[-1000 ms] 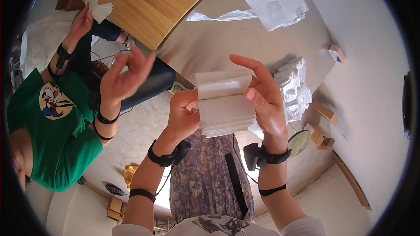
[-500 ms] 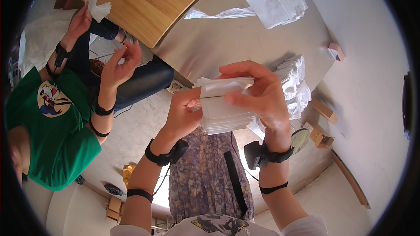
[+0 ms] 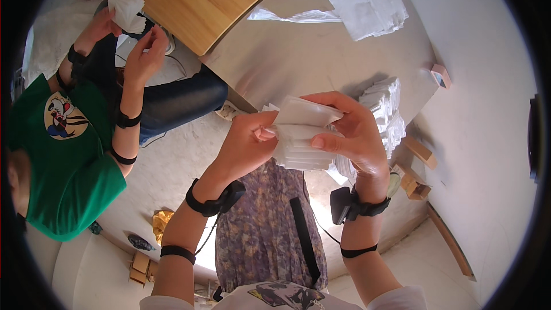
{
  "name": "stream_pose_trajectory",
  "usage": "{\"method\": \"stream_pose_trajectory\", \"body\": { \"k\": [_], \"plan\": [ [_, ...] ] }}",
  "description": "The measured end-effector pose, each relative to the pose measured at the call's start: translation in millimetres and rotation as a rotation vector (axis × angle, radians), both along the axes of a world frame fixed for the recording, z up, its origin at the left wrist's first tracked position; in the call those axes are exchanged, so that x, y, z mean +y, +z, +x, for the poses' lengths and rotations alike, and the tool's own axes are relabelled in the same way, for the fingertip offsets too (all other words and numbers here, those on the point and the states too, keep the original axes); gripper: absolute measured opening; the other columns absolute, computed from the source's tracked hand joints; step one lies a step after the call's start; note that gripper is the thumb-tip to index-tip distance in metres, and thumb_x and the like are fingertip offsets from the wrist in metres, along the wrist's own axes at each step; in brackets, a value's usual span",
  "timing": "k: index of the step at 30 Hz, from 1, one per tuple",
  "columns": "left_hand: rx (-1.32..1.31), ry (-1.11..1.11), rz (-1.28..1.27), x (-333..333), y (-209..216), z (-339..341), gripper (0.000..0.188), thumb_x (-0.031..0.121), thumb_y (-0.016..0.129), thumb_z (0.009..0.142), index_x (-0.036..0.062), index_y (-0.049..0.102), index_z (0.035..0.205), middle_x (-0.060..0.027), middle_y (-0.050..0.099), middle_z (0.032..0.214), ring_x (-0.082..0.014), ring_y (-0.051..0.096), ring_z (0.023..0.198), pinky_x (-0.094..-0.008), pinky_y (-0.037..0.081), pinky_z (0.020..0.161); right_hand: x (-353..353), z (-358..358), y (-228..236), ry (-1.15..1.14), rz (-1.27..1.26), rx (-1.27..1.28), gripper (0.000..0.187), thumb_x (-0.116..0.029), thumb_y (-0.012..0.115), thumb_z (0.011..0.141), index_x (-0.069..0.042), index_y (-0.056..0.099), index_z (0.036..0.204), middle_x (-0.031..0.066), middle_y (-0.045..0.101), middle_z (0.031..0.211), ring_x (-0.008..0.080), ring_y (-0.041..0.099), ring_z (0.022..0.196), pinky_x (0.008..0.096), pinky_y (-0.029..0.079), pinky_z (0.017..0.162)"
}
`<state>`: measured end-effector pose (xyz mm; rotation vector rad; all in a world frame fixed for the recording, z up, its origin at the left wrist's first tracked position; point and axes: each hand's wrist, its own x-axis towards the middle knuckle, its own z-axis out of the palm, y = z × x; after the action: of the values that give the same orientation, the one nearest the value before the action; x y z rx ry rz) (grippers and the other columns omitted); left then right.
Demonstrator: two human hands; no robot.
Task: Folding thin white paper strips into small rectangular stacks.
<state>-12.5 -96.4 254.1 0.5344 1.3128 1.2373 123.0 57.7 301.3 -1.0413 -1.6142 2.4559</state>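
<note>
Over my lap I hold a fanned stack of thin white sheets [image 3: 304, 152], folded or layered like flat bags. My left hand [image 3: 247, 142] grips its left edge, thumb and fingers pressed together. My right hand [image 3: 363, 135] is closed on the right side, with its thumb lying on the front layers and its fingers behind. Between the hands, one smooth white sheet [image 3: 307, 113] stands up at the top, tilted away from the rest. Just beyond my right hand, a pile of similar white sheets [image 3: 383, 100] rests on the grey table [image 3: 275, 63].
Flat white sheets [image 3: 361, 0] lie farther back, beside a crumpled clear plastic strip [image 3: 298, 16]. A wooden board [image 3: 201, 0] is at the far left. A co-worker in a green shirt [image 3: 74, 189] handles white sheets [image 3: 126, 10] there. Small cardboard boxes [image 3: 414, 186] line the right.
My right fingers have lifted the top sheet more upright and tilted it. The stack has shifted slightly right. The co-worker's hands have come closer together around their white sheets.
</note>
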Motion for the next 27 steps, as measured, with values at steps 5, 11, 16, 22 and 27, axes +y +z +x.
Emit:
{"method": "stream_pose_trajectory", "body": {
  "k": [5,11,16,22,27],
  "plan": [
    [-0.040,0.092,-0.040,2,1,5,0.023,0.000,0.070,0.076,0.0014,0.067,0.099,0.0009,0.066,0.079,-0.0028,0.054,0.072,-0.0203,0.042,0.063,0,-1,1,0.002,0.002,0.026,0.049,-0.007,0.076,0.073,0.001,0.057,0.118,0.0079,0.061,0.109,0.0161,0.056,0.105,0.0299,0.042,0.093],
    [-0.035,0.058,-0.083,-2,1,5,0.022,0.001,0.068,0.078,0.0015,0.067,0.100,-0.0008,0.067,0.083,-0.0041,0.057,0.074,-0.0203,0.044,0.065,-2,-4,4,-0.115,-0.087,-0.021,0.043,-0.002,0.070,0.077,0.002,0.057,0.119,0.0105,0.061,0.112,0.0164,0.056,0.106,0.0292,0.043,0.092],
    [-0.097,0.096,-0.051,-1,0,9,0.023,0.002,0.068,0.079,0.0007,0.067,0.102,-0.0014,0.068,0.085,-0.0048,0.058,0.075,-0.0207,0.045,0.065,-4,-2,4,-0.104,-0.011,-0.003,0.044,-0.002,0.071,0.078,0.001,0.056,0.119,0.0116,0.061,0.114,0.0172,0.056,0.107,0.0292,0.043,0.092],
    [-0.068,0.011,-0.049,-6,1,4,0.029,0.003,0.065,0.083,-0.0004,0.063,0.112,-0.0073,0.069,0.096,-0.0103,0.064,0.088,-0.0265,0.050,0.079,-8,4,6,-0.050,-0.009,0.103,0.054,-0.007,0.076,0.074,0.000,0.053,0.123,0.0118,0.061,0.114,0.0187,0.056,0.108,0.0320,0.043,0.094],
    [-0.079,0.020,-0.051,-7,1,6,0.030,0.003,0.065,0.083,-0.0003,0.063,0.113,-0.0076,0.069,0.096,-0.0104,0.064,0.088,-0.0255,0.050,0.078,-10,3,8,-0.046,0.038,0.058,0.054,-0.010,0.075,0.076,0.000,0.053,0.124,0.0119,0.063,0.111,0.0183,0.058,0.105,0.0313,0.044,0.092]
  ]
}}
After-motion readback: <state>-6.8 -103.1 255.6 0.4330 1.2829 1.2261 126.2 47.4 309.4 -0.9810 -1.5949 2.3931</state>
